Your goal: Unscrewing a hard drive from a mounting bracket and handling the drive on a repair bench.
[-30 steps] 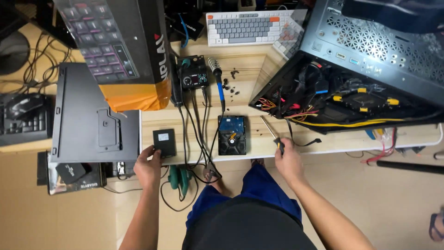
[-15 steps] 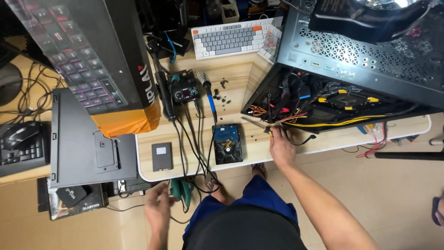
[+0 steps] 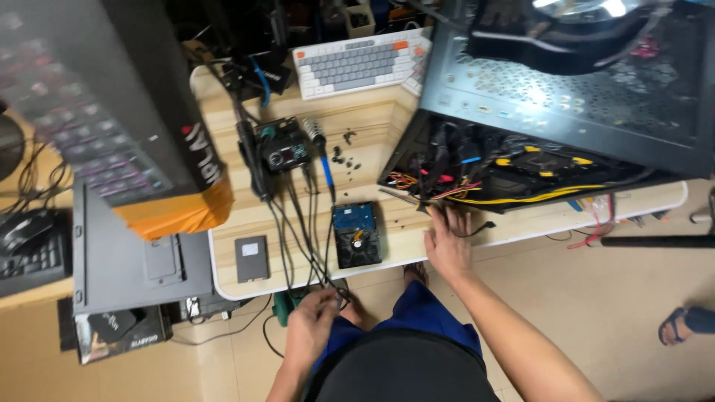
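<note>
My left hand (image 3: pixel 311 325) is below the table's front edge, with its fingers curled around a bundle of black cables (image 3: pixel 298 231) that hangs down from the soldering station (image 3: pixel 283 153). A green object (image 3: pixel 285 304) sits just left of that hand. My right hand (image 3: pixel 447 243) rests palm down, fingers spread, on the light wooden table (image 3: pixel 372 126) in front of the open computer case (image 3: pixel 536 160), close to its coloured wires. A bare hard drive (image 3: pixel 356 235) lies between my hands. A small grey drive (image 3: pixel 252 257) lies to its left.
A blue-handled soldering iron (image 3: pixel 325 159) and loose black screws (image 3: pixel 345 153) lie mid-table, a white keyboard (image 3: pixel 359 62) behind them. A tall box with an orange base (image 3: pixel 149 149) and a grey panel (image 3: pixel 126 260) stand left. Another person's sandalled foot (image 3: pixel 684 324) shows at right.
My left hand left the small grey drive and dropped below the table edge onto the cables. My right hand slid right along the table front to the case. The view shifted.
</note>
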